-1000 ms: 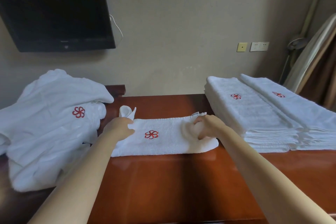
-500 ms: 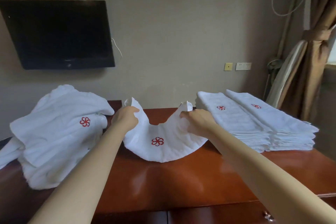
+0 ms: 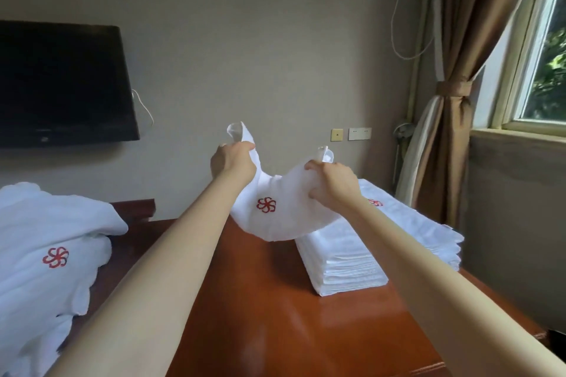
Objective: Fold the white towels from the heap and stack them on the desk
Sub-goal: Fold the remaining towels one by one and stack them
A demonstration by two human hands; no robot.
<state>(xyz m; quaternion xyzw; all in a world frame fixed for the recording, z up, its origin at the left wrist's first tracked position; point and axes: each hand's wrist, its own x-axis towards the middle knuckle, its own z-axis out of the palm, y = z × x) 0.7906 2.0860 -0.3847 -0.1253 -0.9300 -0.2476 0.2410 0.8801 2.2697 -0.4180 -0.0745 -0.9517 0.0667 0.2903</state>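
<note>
Folded stack [image 3: 346, 257]: right below the grip, blocking descent there.
Desk [image 3: 260, 300]: bare wood open below-left of the grip.
Heap [image 3: 46, 223]: well left, apart.

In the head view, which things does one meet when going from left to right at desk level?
Heap of unfolded towels → left hand → held towel → right hand → stack of folded towels → tied curtain → window.
</note>
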